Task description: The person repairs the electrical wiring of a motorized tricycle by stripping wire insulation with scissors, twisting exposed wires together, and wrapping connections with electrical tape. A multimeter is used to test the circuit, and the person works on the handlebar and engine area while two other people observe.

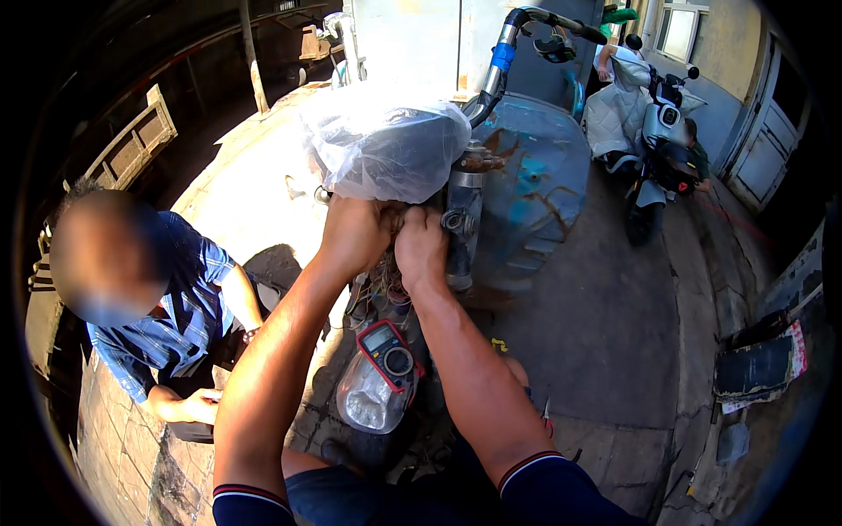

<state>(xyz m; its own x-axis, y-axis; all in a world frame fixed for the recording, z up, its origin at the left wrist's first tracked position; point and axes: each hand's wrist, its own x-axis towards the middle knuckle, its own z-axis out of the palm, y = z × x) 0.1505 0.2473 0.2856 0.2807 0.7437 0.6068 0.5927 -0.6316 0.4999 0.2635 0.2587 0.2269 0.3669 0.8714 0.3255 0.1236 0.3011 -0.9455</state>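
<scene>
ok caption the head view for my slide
Left hand and right hand close together by plastic cover, wires and multimeter nearby.

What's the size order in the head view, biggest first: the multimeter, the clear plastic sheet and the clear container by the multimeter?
1. Clear plastic sheet
2. Clear container, partly covered by the meter
3. Multimeter

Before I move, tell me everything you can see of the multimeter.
The multimeter has a dark face in a red, rubbery-looking surround, with a grey display at the top and a round dial below; any reading is illegible. It lies face up, slanted, its top toward the left, apparently on a clear, rounded, plastic-looking container. The left hand and right hand are off it.
</scene>
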